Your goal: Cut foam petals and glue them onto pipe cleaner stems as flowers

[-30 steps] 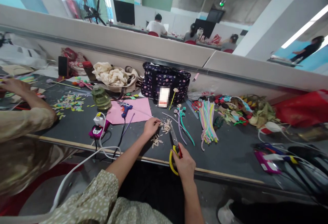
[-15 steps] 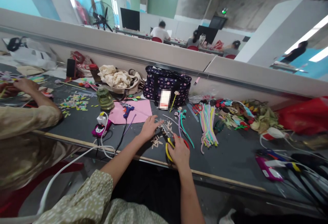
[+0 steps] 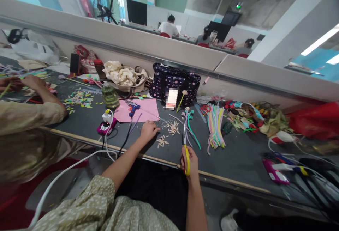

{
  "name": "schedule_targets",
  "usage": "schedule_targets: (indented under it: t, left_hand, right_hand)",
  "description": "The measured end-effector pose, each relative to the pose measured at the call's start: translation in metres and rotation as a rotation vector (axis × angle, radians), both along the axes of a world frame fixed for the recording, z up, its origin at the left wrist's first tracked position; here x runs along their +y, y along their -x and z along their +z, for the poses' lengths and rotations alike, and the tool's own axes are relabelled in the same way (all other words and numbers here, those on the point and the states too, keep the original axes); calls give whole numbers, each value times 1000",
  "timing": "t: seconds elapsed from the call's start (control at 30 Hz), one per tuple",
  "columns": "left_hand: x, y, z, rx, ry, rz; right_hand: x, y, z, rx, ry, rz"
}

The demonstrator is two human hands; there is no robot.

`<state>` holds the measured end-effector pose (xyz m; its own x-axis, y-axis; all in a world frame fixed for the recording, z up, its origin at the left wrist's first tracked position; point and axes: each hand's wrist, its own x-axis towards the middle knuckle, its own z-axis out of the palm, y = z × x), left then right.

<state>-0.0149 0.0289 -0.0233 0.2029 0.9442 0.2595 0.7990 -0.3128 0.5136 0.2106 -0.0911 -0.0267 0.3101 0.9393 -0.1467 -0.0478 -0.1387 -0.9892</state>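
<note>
Now I log the scissors (image 3: 188, 158) clear of the pale snippets (image 3: 173, 127), to their right: a shift from half a second ago, blades over the pile, left hand (image 3: 149, 131) reaching toward their tips. Right hand (image 3: 194, 162) is closed round the handles at the table's (image 3: 246, 153) near edge, blades toward the far edge. Hands well apart; left is near the pink sheet's (image 3: 119, 113) near right corner. My reading: no cutting at this instant. Unclear: left fingertips curl under, so I cannot tell whether they grip anything; red handle mostly hidden.
</note>
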Motion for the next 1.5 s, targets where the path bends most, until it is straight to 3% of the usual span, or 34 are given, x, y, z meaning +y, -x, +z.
schedule_targets:
  t: [0.17, 0.4, 0.6, 0.9, 1.0, 1.1, 1.3, 1.5]
  left_hand:
    - [-17, -3, 1, -128, 31, -112]
    - [-13, -18, 17, 92, -9, -333]
    - [-1, -27, 15, 196, -15, -446]
    - [-3, -28, 14, 193, -16, -470]
    - [-7, -28, 14, 4, 8, -416]
    - [-9, -30, 14, -344, 138, -298]
    - [-20, -32, 22, -1178, 533, -129]
    - [-28, -28, 34, -1484, 694, -37]
  right_hand:
    - [-19, 5, 2, 212, 53, 19]
    - [-28, 6, -2, 244, 31, 15]
    - [-32, 7, -6, 236, 59, 41]
    - [-32, 7, -10, 207, 34, 44]
    - [-31, 8, -6, 196, 33, 59]
    - [-31, 11, -1, 125, 19, 55]
    - [-32, 21, 7, -346, -135, 9]
    - [-36, 31, 21, -831, -291, 69]
